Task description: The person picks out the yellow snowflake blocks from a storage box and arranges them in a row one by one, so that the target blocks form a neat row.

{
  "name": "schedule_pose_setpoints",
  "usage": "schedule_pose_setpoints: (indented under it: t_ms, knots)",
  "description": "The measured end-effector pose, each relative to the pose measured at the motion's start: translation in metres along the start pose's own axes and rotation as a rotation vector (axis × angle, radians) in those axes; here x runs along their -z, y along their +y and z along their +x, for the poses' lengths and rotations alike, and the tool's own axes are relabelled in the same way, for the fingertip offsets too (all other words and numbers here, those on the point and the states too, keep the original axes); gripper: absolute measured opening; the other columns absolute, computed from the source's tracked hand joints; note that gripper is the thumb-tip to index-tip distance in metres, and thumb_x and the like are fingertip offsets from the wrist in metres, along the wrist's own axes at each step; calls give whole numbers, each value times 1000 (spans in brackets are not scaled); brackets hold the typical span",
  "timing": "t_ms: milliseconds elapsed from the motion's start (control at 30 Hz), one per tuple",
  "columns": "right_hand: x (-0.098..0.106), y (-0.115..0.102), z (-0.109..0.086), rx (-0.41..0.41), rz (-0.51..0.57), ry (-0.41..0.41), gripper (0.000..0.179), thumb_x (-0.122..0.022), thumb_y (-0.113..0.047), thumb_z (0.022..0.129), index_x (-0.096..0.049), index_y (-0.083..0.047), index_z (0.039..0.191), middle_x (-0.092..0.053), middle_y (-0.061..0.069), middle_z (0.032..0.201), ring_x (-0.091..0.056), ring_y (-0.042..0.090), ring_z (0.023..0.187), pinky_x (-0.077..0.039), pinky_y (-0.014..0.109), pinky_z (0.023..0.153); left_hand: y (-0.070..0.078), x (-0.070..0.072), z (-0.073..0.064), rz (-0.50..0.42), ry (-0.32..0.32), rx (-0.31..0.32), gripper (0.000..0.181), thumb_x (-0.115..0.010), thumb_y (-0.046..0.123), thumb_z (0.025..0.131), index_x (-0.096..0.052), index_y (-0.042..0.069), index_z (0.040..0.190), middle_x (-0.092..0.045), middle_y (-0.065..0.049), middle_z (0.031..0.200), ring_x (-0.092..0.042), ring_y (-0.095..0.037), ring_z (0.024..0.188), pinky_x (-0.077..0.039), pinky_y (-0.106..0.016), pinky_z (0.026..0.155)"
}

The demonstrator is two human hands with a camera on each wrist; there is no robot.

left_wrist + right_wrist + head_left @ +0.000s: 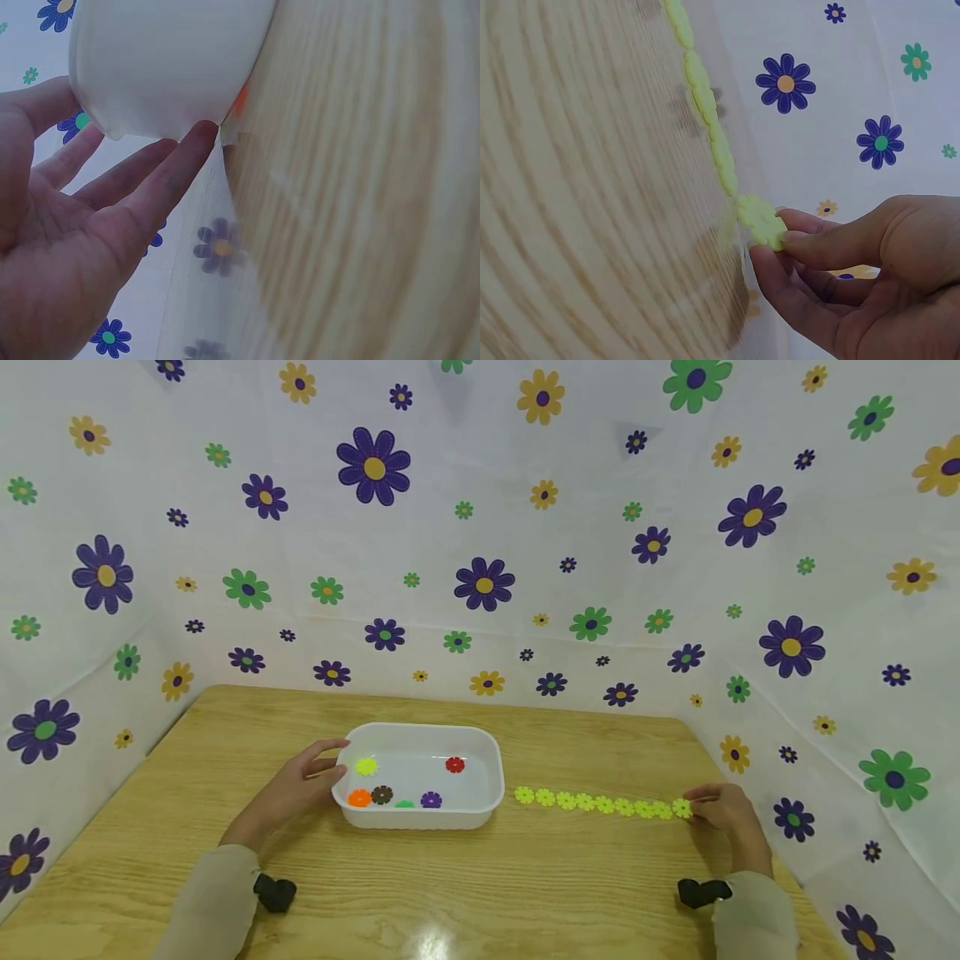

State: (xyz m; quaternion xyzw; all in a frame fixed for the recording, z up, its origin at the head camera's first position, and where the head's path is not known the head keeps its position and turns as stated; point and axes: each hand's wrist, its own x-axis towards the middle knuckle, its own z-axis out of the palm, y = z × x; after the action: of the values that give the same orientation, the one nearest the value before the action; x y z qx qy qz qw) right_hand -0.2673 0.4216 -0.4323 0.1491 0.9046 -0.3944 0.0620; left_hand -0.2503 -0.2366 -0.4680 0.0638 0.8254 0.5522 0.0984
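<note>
A white plastic tub (480, 806) sits mid-table with several coloured flower discs inside: yellow-green (366, 766), red (454, 765), orange (359, 797), brown (382, 794), purple (431, 799). My left hand (303, 781) rests against the tub's left end (150, 67), fingers (161, 176) straight. A chain of yellow-green flower discs (592, 802) lies to the right of the tub. My right hand (723, 810) pinches the chain's right end disc (763, 221) between thumb and fingers (776, 281).
The wooden table (450, 893) is enclosed by white flower-print cloth walls (480, 527) at the back and both sides. Black wrist camera mounts (274, 892) show near both sleeves.
</note>
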Motion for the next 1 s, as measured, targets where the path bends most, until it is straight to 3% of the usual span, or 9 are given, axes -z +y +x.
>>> schedule_pose_setpoints:
  t_ms: [267,467,667,1000]
  knots:
    - [-3,2,1,-27,0,1,28,-57,8,96,-59,17,123,-64,35,118,-65,14,82,-62,24,70,0,0,0,10,2,-8,67,-58,47,104,-32,24,161,-34,-28,164,-39,-49,149,-50,-55,112]
    - [-1,0,3,-20,-62,6,25,-60,3,97,-64,14,119,-68,32,113,-68,15,80,-62,27,71,0,0,0,14,3,-12,68,-58,49,103,-33,24,161,-31,-27,166,-38,-49,150,-49,-55,112]
    - [1,-23,-7,87,-145,24,31,-57,-2,97,-62,15,123,-64,38,121,-71,25,86,-63,33,74,-1,3,0,19,14,3,64,-57,46,104,-34,25,160,-33,-26,165,-38,-49,150,-48,-55,113]
    - [-19,-77,-29,267,-96,-23,30,-57,-5,103,-62,14,125,-66,33,116,-74,39,94,-65,44,83,0,1,0,15,5,1,67,-58,50,103,-34,25,160,-33,-26,165,-38,-49,150,-49,-55,113]
